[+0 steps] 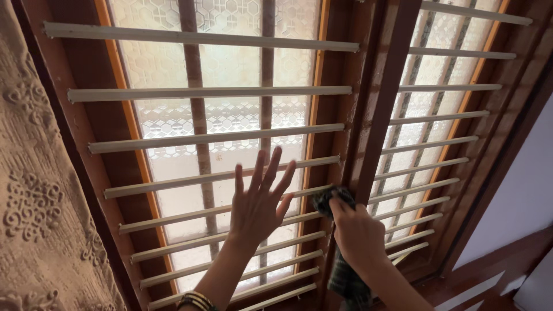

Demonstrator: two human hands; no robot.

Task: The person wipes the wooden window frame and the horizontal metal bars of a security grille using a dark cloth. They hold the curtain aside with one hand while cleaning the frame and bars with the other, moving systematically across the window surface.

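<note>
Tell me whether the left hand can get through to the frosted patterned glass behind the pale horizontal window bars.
Probably not: the left hand lies flat against the bars, whose gaps look narrower than the palm.

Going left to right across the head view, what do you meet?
Beige embossed curtain → open left hand against the pale window bars → dark checked cloth → right hand → dark brown wooden centre post → pale wall.

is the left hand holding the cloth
No, the left hand is spread open with its fingers against the window bars, while the right hand presses the dark cloth to the wooden frame.
</note>
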